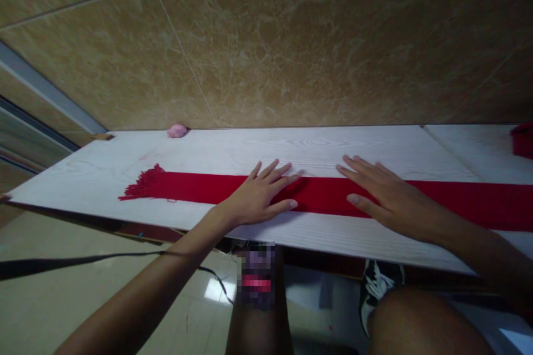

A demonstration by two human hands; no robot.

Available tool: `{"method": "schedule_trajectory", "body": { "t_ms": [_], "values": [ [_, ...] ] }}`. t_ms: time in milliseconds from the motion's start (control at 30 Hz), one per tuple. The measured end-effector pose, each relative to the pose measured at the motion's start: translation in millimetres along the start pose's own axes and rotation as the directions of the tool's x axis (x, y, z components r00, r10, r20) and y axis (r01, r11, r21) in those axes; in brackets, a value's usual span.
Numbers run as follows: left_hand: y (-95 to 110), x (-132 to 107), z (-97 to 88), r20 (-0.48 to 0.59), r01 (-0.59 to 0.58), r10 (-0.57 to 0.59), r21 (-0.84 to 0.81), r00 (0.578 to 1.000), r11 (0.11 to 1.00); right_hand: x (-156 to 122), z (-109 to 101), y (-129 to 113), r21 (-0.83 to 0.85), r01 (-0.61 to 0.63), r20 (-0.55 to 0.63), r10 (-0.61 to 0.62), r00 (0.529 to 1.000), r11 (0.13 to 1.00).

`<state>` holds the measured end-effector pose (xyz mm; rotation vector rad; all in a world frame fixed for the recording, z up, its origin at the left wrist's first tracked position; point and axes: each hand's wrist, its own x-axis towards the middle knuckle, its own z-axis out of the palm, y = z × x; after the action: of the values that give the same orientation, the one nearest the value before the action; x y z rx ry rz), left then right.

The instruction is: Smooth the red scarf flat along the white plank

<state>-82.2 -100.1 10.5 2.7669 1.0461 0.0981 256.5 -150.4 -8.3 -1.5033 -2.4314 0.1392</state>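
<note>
A long red scarf (320, 194) lies lengthwise along a white wood-grain table (291, 147), its fringed end at the left and its other end running out of view at the right. My left hand (264, 191) rests on the scarf near the middle, fingers spread and palm down. To the right, my right hand (381, 194) is over the scarf too, fingers stretched out and pointing left. Whether its palm touches the cloth I cannot tell. Neither hand grips anything. The strip looks flat, and parts of it are hidden under both hands.
A small pink object (177, 131) sits at the table's back edge against the tan marbled wall (291, 44). Dark red cloth (522, 140) lies at the far right. A black strap (83, 263) crosses at lower left. Below the front edge are legs and a shoe (377, 288).
</note>
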Motion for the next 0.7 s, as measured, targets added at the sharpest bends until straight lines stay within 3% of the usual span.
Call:
{"method": "schedule_trajectory", "body": {
  "t_ms": [67,167,400,700],
  "values": [
    [12.9,12.0,4.7,0.041,-0.054,0.054,0.01,0.998,0.998,16.5,11.0,-19.0,0.012,0.101,0.032,-0.102,0.994,0.995],
    [17.7,20.2,11.7,0.075,-0.08,0.078,0.025,0.994,0.996,27.2,27.5,-32.4,-0.004,0.162,0.065,-0.161,0.985,0.987],
    [8.9,20.3,25.6,0.044,-0.108,0.107,0.023,0.993,0.994,20.3,51.6,-26.8,-0.07,0.186,0.022,-0.185,0.982,0.98],
    [11.0,19.7,25.5,0.035,-0.11,0.109,0.022,0.993,0.994,19.0,60.4,-28.6,-0.14,0.166,-0.049,-0.175,0.983,0.976]
  ]
}}
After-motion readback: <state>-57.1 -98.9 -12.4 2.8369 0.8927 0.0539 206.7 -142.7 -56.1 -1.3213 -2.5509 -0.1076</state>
